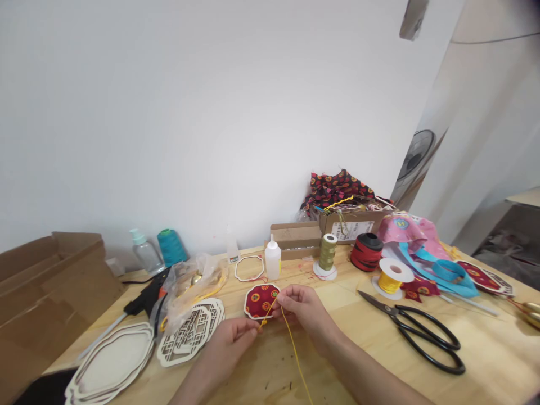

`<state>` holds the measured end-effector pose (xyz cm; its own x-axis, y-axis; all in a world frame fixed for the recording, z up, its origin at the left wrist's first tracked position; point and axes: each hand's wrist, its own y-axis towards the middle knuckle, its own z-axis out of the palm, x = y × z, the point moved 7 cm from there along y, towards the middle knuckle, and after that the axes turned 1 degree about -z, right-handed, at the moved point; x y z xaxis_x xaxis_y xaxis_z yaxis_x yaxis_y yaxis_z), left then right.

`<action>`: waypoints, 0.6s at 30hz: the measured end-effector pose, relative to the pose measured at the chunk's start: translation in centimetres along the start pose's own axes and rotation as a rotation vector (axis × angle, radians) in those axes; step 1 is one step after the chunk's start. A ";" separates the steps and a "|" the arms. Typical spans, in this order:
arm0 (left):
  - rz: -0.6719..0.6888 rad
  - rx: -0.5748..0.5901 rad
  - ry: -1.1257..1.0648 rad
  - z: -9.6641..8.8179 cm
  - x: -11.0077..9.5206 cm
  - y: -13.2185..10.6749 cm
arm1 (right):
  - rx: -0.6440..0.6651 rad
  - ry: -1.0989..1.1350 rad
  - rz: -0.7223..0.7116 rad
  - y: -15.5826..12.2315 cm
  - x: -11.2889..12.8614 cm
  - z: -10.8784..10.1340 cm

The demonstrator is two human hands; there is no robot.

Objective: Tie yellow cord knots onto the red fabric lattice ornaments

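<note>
Two-handed, held a thin yellow cord (292,339) in front of the white squeeze bottle (273,262), above the wooden counter (346,306). With the left hand (236,340), pinched it between thumb and fingertips beside a small yellow knot (264,323); with the right hand (302,307), pinched it between thumb and forefinger, with the hands apart and a short span of cord between them. Saw a loose tail trailing away from the bottle. Found the red patterned-fabric panel (258,301), set in a pale scalloped frame (245,307), just in front of the bottle. Could not tell of any contact between the right fingertips and the frame. Judged the cord light, soft and limp, probably a little slippery, and best taken close to the knot with a fingertip pinch. Judged the panel light too, soft on its fabric face but stiff and perhaps fragile at the thin rim, so better held across opposite edges than bent or squeezed. Noted a yellow-cord spool (390,283) and black-handled shears (392,311) to the bottle's right.
</note>
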<state>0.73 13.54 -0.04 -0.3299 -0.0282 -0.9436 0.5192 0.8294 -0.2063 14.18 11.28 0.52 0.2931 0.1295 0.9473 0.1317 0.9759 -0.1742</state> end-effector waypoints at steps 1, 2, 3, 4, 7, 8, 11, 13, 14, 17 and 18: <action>0.004 -0.010 0.003 0.1 0.1 0.0 | 0.006 -0.001 -0.010 0.0 0.0 0.1; -0.002 -0.020 -0.003 0.2 0.2 0.1 | 0.017 -0.006 -0.027 0.1 0.1 0.3; -0.016 -0.023 -0.015 0.3 0.5 0.1 | 0.030 -0.012 -0.045 0.1 0.1 0.5; -0.030 -0.020 -0.029 0.5 0.8 0.2 | 0.043 -0.018 -0.059 0.1 0.1 0.7; -0.039 -0.008 -0.021 0.9 1.4 0.3 | 0.085 -0.016 -0.062 0.2 -0.3 1.1; -0.027 -0.017 0.009 0.8 1.4 0.4 | 0.096 -0.008 -0.054 0.3 -0.5 1.1; 0.028 -0.039 0.113 0.7 1.1 0.4 | 0.102 0.012 -0.044 0.4 -0.6 1.0; 0.061 -0.011 0.135 1.0 0.7 0.4 | 0.087 0.022 -0.037 0.4 -0.6 0.9; 0.071 0.009 0.131 1.2 0.5 0.3 | 0.080 0.029 -0.031 0.3 -0.5 0.8; 0.079 0.056 0.111 1.8 0.2 0.2 | 0.056 0.061 -0.031 0.2 -0.3 0.7; 0.076 0.070 0.104 2.0 0.2 0.1 | 0.054 0.068 -0.044 0.2 -0.2 0.8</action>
<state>2.32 12.52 -0.75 -0.3656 0.0943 -0.9260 0.5981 0.7861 -0.1561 13.43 11.57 0.54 0.3524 0.0754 0.9328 0.0954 0.9887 -0.1160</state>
